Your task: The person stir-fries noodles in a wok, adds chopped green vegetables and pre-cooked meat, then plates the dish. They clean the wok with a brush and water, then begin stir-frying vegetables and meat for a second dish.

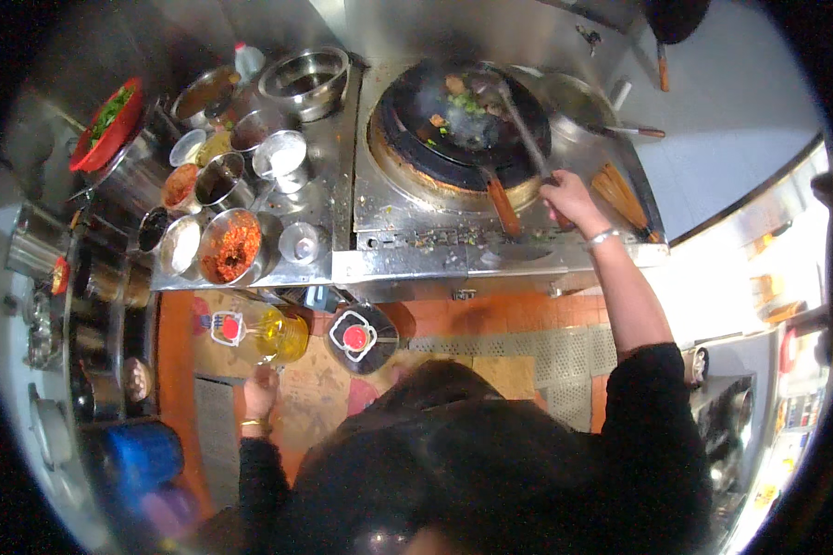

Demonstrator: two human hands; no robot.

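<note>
My right hand (567, 199) grips the dark handle end of a long metal cooking utensil (524, 132). Its head, blurred by steam, reaches into a black wok (416, 121) on the range burner. Chopped green vegetables (465, 104) and browned pieces of food (455, 84) lie in the wok. The wok's wooden handle (503, 208) points towards me, left of my right hand. Low on the left, my left hand (261, 388) hangs above the floor near a jug of yellow oil (281, 334). Its fingers look curled, but what they do is unclear.
A steel counter (312, 222) left of the range carries bowls and cups, among them a bowl of red chili paste (232, 248). A red basin of greens (107, 125) stands far left. Bamboo sticks (621, 194) lie right of the burner. A dark red-capped jug (357, 340) stands on the floor.
</note>
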